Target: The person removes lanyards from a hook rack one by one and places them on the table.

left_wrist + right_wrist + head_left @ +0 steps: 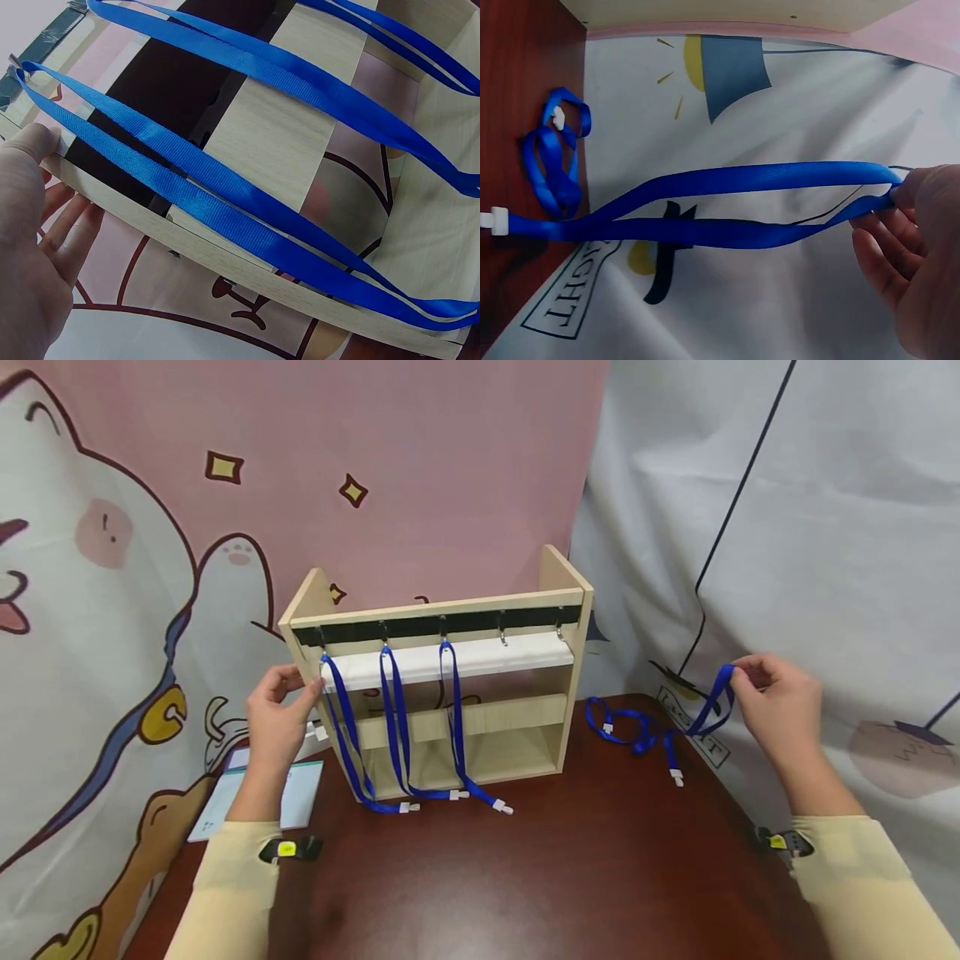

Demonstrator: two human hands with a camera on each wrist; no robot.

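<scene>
At the left side panel of a pale wooden rack [510, 714], my left hand [273, 714] grips the panel's edge, thumb in front and fingers on the outer face. My right hand [780, 706] pinches the looped end of a blue lanyard [765, 178] between thumb and fingers. That strap stretches toward the table, its white clip [500, 221] over the tabletop. Three more blue lanyards hang from the rack's hooks: a left one [348, 718], a middle one [389, 706] and a third [456, 702]. Their clip ends rest on the table in front.
Two bare metal hooks [503, 631] show at the rack's right. Another blue lanyard [641, 745] lies bunched on the dark red table [540, 868] near its right edge. Behind the left forearm lies a pale booklet [302, 793]. Printed cloth walls stand close at the back and sides.
</scene>
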